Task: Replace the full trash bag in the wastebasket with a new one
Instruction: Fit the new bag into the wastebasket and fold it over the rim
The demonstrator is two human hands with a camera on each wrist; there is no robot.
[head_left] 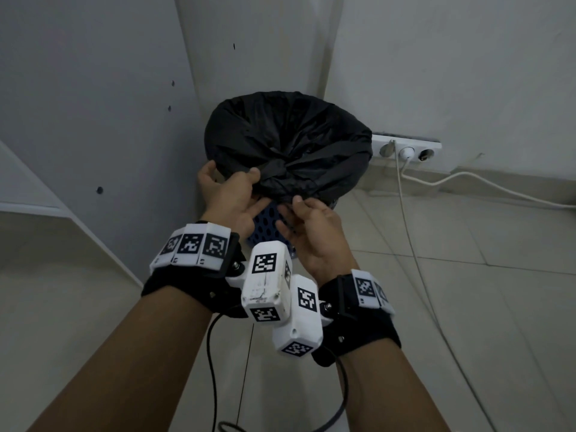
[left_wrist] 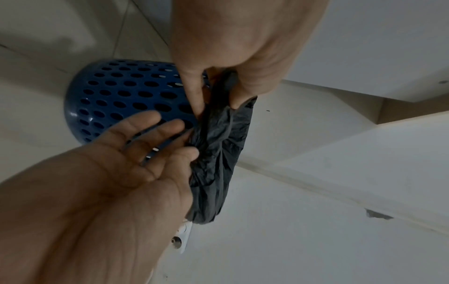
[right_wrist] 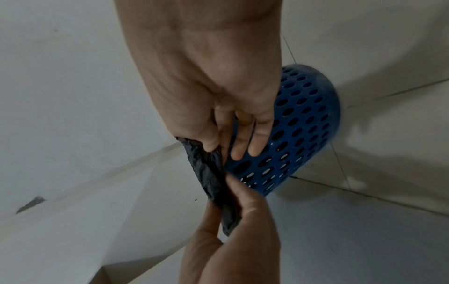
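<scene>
A black trash bag (head_left: 286,141) lines a blue perforated wastebasket (head_left: 265,219) standing in a corner, with its rim folded down over the top edge. My left hand (head_left: 230,198) pinches the folded rim at the near side, thumb on top and fingers underneath against the basket. Just to its right, my right hand (head_left: 311,232) pinches the same fold. In the left wrist view the left hand (left_wrist: 126,163) touches the bag (left_wrist: 218,153) with thumb and fingertips, beside the basket (left_wrist: 116,100). In the right wrist view the right hand (right_wrist: 238,230) grips the bag (right_wrist: 213,182).
A white cabinet panel (head_left: 93,120) stands close on the left and a wall behind. A socket strip (head_left: 405,149) with a white cable (head_left: 467,182) runs along the floor at the right. Tiled floor (head_left: 436,275) lies open in front and to the right.
</scene>
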